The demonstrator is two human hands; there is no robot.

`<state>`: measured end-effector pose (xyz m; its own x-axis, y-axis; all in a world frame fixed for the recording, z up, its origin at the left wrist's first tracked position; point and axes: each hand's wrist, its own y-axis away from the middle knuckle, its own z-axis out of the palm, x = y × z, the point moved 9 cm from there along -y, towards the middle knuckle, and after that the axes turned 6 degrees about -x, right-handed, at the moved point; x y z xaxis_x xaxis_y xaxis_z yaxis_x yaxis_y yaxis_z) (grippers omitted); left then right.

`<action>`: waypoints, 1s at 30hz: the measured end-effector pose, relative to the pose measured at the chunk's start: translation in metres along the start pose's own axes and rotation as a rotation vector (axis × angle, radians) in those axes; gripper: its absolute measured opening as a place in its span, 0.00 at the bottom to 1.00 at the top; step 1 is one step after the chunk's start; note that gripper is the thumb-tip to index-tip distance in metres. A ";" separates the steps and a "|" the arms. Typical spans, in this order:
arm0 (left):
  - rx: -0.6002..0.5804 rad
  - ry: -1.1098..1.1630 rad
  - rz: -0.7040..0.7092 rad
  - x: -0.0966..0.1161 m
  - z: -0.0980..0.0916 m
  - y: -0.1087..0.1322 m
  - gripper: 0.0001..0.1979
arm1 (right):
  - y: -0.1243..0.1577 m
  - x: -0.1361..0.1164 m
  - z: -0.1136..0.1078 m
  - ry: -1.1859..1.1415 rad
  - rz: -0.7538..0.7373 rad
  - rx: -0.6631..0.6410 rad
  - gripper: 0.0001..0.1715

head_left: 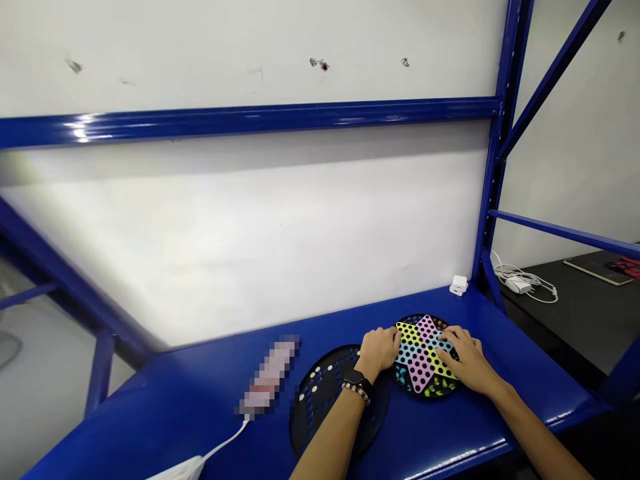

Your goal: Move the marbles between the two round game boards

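A round board [423, 357] with a yellow, pink and blue star pattern full of holes lies on the blue shelf [200, 393]. My left hand [380, 350] rests curled at the board's left edge, a watch and bead bracelet on its wrist. My right hand [465, 360] lies flat on the board's right side, fingers stretched over the pattern. A second round black perforated disc [325, 393] lies to the left, partly under my left forearm.
A blurred pinkish object [270, 377] with a white cable [220, 447] lies left of the disc. A small white plug [459, 285] sits by the wall. Blue rack posts [493, 187] stand at right; beyond them a black table holds a charger [520, 283] and a tablet [597, 270].
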<state>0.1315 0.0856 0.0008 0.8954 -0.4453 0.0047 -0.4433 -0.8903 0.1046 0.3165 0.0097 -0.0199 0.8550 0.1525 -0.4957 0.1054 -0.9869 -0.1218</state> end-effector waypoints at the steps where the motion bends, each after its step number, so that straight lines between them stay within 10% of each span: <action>1: -0.001 0.004 -0.004 -0.001 0.000 -0.001 0.24 | 0.000 0.000 0.000 0.006 0.001 0.001 0.20; 30: 0.097 0.219 -0.119 -0.042 -0.010 0.009 0.30 | 0.001 -0.003 0.000 -0.014 0.002 -0.012 0.19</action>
<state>0.0903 0.0974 0.0113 0.9247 -0.3147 0.2142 -0.3266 -0.9449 0.0217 0.3143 0.0087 -0.0184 0.8480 0.1513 -0.5079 0.1100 -0.9878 -0.1106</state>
